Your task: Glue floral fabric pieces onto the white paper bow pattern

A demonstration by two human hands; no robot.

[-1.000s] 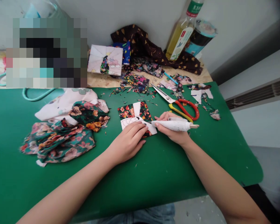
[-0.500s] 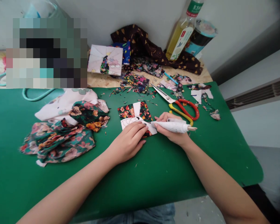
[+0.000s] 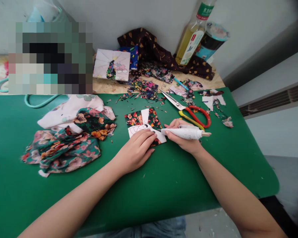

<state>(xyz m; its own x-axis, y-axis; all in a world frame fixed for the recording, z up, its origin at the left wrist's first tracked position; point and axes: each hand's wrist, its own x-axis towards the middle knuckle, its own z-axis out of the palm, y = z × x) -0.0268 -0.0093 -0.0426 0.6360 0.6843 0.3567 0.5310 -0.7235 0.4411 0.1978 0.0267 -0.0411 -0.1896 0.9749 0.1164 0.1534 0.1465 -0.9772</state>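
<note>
A small square panel (image 3: 145, 116), part flowered cloth and part white with line drawing, lies on the green table mat. My left hand (image 3: 139, 148) rests flat across its lower part, fingers stretched out and holding nothing. At the panel's right edge, my right hand (image 3: 181, 140) grips a slim tool wrapped in white material (image 3: 186, 133) like a pen. A wooden end sticks out at its back, and its thin dark tip points at the panel close to my left fingertips. What kind of tool the wrapping covers, I cannot tell.
Scissors (image 3: 183, 107) with red and yellow handles lie behind my right hand. Flowered cloth (image 3: 69, 150) is heaped at left. Cloth scraps (image 3: 145, 87), a finished-looking square panel (image 3: 111, 64), dark patterned cloth (image 3: 149, 41), an oil bottle (image 3: 191, 43) and a tub (image 3: 211, 41) stand farther back.
The view has shifted very slightly. The wrapped tool has moved a touch to the right and its back end has risen a little; my left hand stays on the panel.
</note>
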